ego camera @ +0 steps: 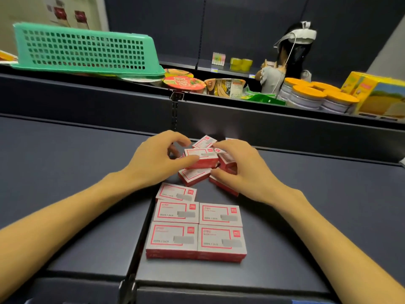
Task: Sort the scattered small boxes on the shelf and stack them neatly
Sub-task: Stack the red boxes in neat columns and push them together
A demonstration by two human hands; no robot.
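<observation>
Small red-and-white boxes lie on a dark blue shelf. Near the front, several boxes form a neat two-by-two block, with one loose box just behind its left side. Farther back sits a scattered pile. My left hand grips the topmost box of the pile between thumb and fingers. My right hand rests on the pile's right side, fingertips touching the same top box and thumb against a lower box; boxes under it are partly hidden.
A raised shelf wall runs behind the pile. Above it stand a tilted green plastic basket, instant noodle cups, orange-lidded tubs and a yellow carton. Another person works at a far shelf.
</observation>
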